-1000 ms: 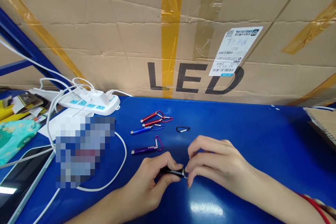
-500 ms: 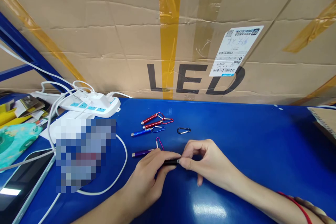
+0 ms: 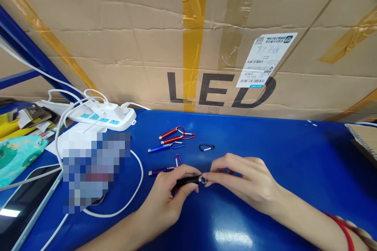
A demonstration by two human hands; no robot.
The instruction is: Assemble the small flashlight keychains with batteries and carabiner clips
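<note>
My left hand [image 3: 172, 196] is closed around a small black keychain flashlight [image 3: 188, 181] held just above the blue table [image 3: 294, 164]. My right hand [image 3: 247, 182] pinches the silver end of the same flashlight with thumb and forefinger. A loose black carabiner clip [image 3: 206, 147] lies a short way beyond my hands. A purple flashlight [image 3: 163, 170] with a pink clip lies right by my left fingers. Farther back lie a blue flashlight [image 3: 160, 148] and two red flashlights [image 3: 171, 134] with clips.
A large cardboard box [image 3: 206, 39] marked LED stands along the table's back edge. At the left are a white power strip [image 3: 100, 115] with plugs and white cables [image 3: 129, 200], a blurred-out patch, a tablet [image 3: 20, 204] and some packets. Corrugated card [image 3: 363, 135] lies at the right edge.
Both hands moved a little away from me with the black flashlight. My right fingers shifted on its silver end.
</note>
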